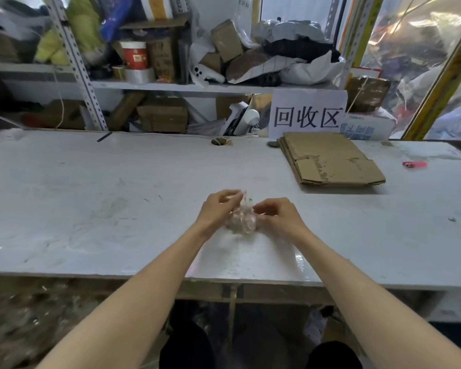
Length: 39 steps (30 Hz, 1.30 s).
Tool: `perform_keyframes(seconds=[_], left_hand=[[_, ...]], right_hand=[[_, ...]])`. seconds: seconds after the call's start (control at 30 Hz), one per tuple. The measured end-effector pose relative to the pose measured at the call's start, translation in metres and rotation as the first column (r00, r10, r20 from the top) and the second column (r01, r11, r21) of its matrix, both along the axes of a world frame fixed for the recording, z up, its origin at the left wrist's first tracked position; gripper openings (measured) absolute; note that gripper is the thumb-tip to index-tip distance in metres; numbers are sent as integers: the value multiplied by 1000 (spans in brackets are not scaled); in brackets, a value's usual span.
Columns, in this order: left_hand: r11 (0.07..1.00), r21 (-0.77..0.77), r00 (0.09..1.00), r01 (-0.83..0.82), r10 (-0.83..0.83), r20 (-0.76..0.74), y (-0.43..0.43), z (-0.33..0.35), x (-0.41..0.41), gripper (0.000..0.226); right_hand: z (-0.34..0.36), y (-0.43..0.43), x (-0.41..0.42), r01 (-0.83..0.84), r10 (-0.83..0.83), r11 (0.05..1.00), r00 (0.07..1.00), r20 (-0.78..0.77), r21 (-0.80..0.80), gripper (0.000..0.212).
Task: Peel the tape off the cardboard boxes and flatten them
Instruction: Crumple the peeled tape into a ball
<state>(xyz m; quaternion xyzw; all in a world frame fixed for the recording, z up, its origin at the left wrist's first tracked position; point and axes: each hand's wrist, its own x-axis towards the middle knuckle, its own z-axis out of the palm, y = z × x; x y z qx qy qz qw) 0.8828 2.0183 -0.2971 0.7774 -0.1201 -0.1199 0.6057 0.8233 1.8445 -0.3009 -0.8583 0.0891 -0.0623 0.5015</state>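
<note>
A crumpled wad of clear tape (pixel 242 221) sits between both my hands just above the white table (pixel 91 209), near its middle front. My left hand (pixel 217 209) pinches the wad's upper left part with its fingertips. My right hand (pixel 277 215) grips the wad's right side with curled fingers. A stack of flattened cardboard boxes (pixel 330 159) lies flat at the back right of the table, apart from my hands.
A pink lighter (pixel 415 164) lies at the far right. A white paper sign (pixel 308 113) stands behind the cardboard stack. Cluttered metal shelves (pixel 171 86) with boxes, tape rolls and a red cup run along the back. A round hole (pixel 219 141) is in the table's rear edge.
</note>
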Motion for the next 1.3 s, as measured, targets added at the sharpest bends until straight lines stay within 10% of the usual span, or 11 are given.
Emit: perform_keyframes(seconds=[0.47, 0.77, 1.03, 1.3], left_hand=[[974, 226, 987, 22, -58, 151, 2, -2, 4, 28], [999, 23, 997, 39, -38, -63, 15, 2, -4, 41], [966, 259, 981, -19, -32, 194, 9, 1, -7, 17], [998, 55, 979, -45, 33, 202, 42, 26, 5, 22]], right_hand=[[7, 11, 5, 17, -12, 981, 999, 31, -191, 32], [-1, 20, -3, -154, 231, 872, 966, 114, -464, 34], [5, 18, 11, -47, 91, 969, 980, 175, -243, 7], [12, 53, 28, -42, 25, 997, 961, 276, 59, 20]])
